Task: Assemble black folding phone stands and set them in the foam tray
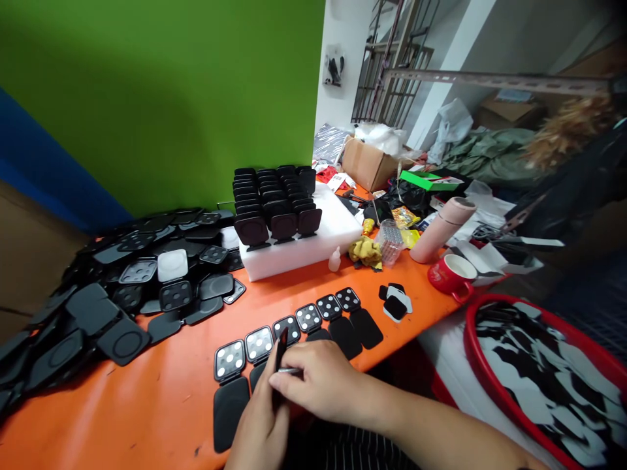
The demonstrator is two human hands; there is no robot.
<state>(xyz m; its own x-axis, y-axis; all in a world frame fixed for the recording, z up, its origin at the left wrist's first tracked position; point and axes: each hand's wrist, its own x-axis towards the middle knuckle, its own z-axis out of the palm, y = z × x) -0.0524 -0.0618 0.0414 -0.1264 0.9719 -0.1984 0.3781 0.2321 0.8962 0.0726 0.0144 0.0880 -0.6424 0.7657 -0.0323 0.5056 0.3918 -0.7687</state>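
My left hand [264, 418] is closed around a thin black panel [281, 349], seen almost edge-on. Close against it, my right hand [321, 378] pinches a short, ridged grey rod [290, 371] between thumb and fingers. Whether the rod's far end touches the panel is hidden. Under and beyond my hands lies a row of opened two-part black hinged pieces. Their upper halves carry pale round dots, as on the nearest dotted half [229, 360]; the lower halves are plain black, like the left one [230, 412]. My hands cover some of the middle lower halves.
Black hinged pieces [122, 339] are heaped on the left of the orange table [147, 418]. A white foam block [304, 254] bears rows of upright black panels [281, 226]. At right are black-and-white pads [396, 303], a red mug [451, 274], a pink bottle [441, 232] and a red basin [473, 326].
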